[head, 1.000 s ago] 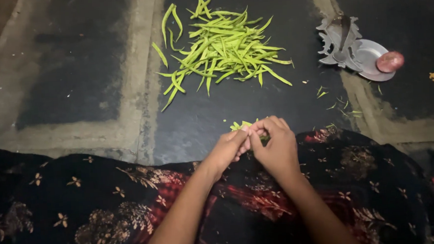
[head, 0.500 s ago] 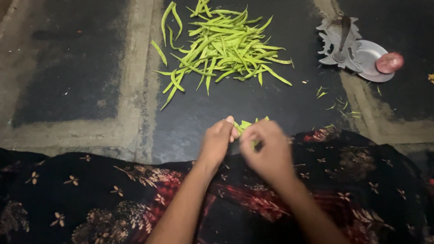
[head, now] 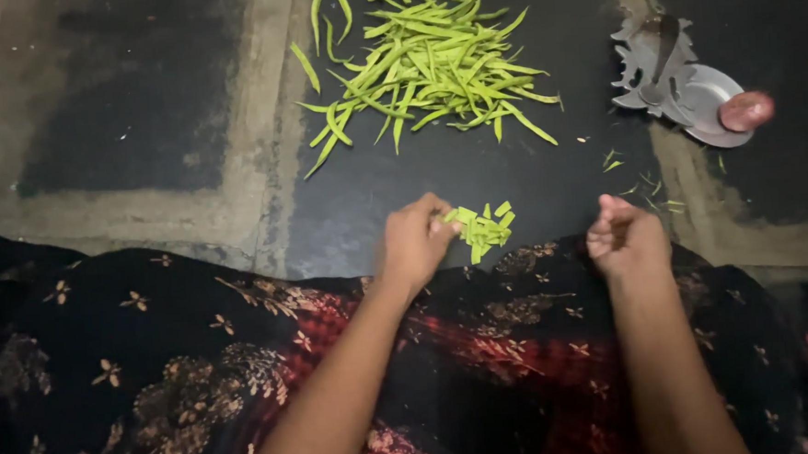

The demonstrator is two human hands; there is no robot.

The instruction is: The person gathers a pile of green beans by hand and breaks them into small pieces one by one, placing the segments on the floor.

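Two hands, as I see them: my left hand (head: pixel 416 240) pinches one small bundle of cut bean pieces (head: pixel 482 229) just to its right. One heap of whole green beans (head: pixel 428 64) lies beyond both hands. My right hand (head: pixel 626 238) is curled closed, holding nothing I can see. One metal scraper (head: pixel 682 83) sits past it.

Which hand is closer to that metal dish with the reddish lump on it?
Right. The right hand is below and left of the dish, apart from it. The left hand is farther left, holding cut bean pieces.
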